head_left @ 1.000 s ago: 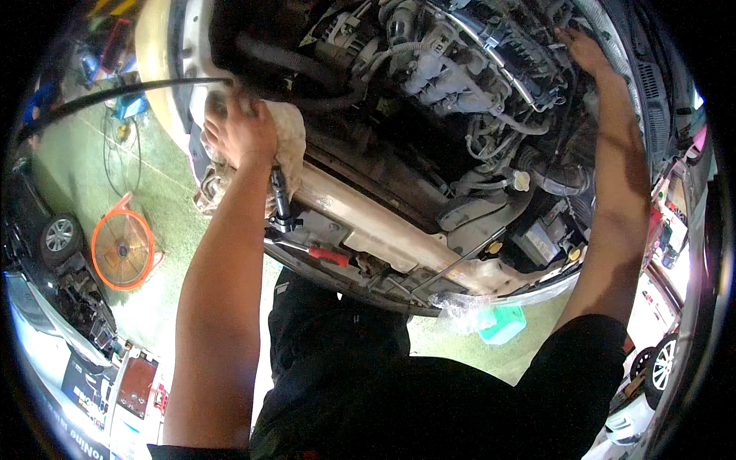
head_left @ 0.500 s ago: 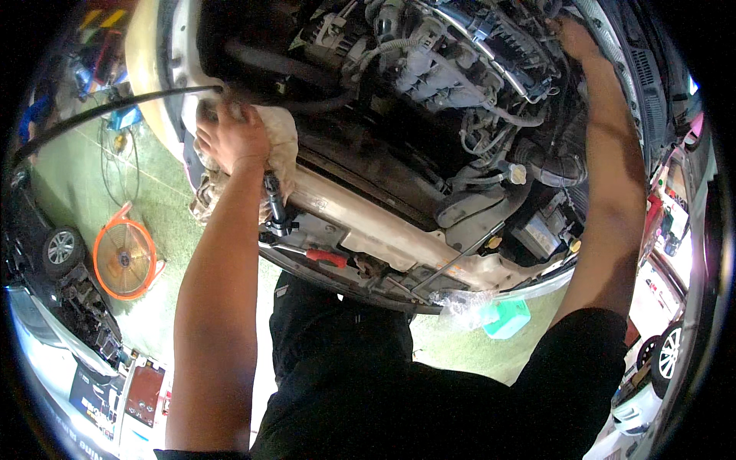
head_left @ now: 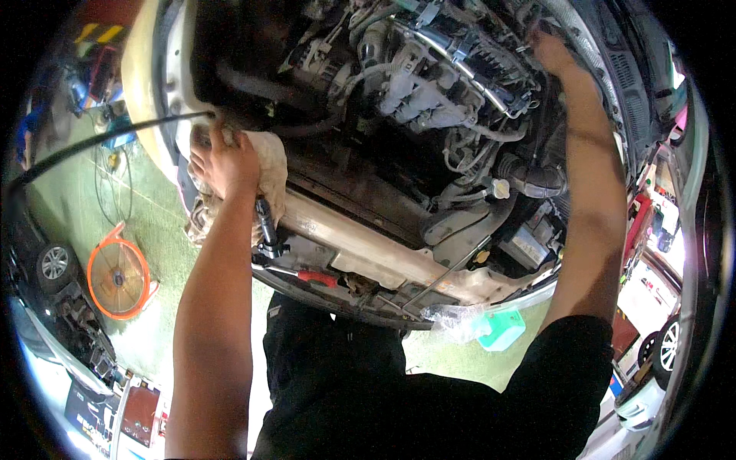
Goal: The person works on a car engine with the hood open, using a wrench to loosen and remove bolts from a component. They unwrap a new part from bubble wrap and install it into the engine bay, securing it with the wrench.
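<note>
My left hand (head_left: 228, 162) leans on the car's front corner, its fingers bent over a crumpled, stained rag (head_left: 271, 165). Just below that wrist, a black-and-chrome ratchet-like tool (head_left: 266, 224) stands near the front panel. Over at the far right of the open engine bay, my right hand (head_left: 553, 55) reaches down among hoses at the back edge. Its fingertips are in shadow and partly hidden, so I cannot make out what they touch. Between the hands lies the engine (head_left: 425, 96), with a shiny metal rail (head_left: 460, 65) along its top.
A red-handled tool (head_left: 316, 277) lies on the front ledge. The hood prop rod (head_left: 445, 277) slants over the front crossmember (head_left: 353, 241). A black curved bar (head_left: 107, 138) crosses at left. An orange floor fan (head_left: 119, 272) and a green container (head_left: 504, 330) stand on the floor.
The whole view has shifted slightly, so the engine bay sits a little lower and further left. Both hands keep their places on the car.
</note>
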Available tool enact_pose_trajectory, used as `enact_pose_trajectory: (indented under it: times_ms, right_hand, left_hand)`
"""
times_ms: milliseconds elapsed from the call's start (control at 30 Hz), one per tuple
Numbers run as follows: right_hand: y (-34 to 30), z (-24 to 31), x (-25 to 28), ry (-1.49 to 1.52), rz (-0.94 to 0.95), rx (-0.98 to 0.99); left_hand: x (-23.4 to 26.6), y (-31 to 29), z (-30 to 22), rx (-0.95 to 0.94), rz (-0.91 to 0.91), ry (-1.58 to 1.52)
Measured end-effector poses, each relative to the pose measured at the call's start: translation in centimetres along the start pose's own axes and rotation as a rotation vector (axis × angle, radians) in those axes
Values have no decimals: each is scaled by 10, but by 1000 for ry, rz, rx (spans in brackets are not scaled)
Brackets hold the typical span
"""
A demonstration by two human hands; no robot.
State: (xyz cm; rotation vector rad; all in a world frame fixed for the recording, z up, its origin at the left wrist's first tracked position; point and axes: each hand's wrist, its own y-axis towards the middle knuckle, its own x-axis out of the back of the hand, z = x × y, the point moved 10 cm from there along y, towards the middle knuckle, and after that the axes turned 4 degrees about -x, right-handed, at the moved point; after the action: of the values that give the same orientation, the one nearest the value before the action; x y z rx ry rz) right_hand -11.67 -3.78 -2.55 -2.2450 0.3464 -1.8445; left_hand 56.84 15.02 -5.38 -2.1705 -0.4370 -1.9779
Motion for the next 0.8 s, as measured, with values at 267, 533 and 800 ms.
enact_pose_trajectory:
  times_ms: [267, 533, 800]
  right_hand:
    - [-9, 15, 3, 75, 169, 22]
    - [-16, 40, 35, 74, 189, -133]
    - [-12, 20, 14, 144, 130, -85]
  left_hand:
    - [9, 0, -1, 9, -8, -39]
    - [21, -1, -2, 36, 23, -17]
    - [15, 1, -4, 15, -3, -25]
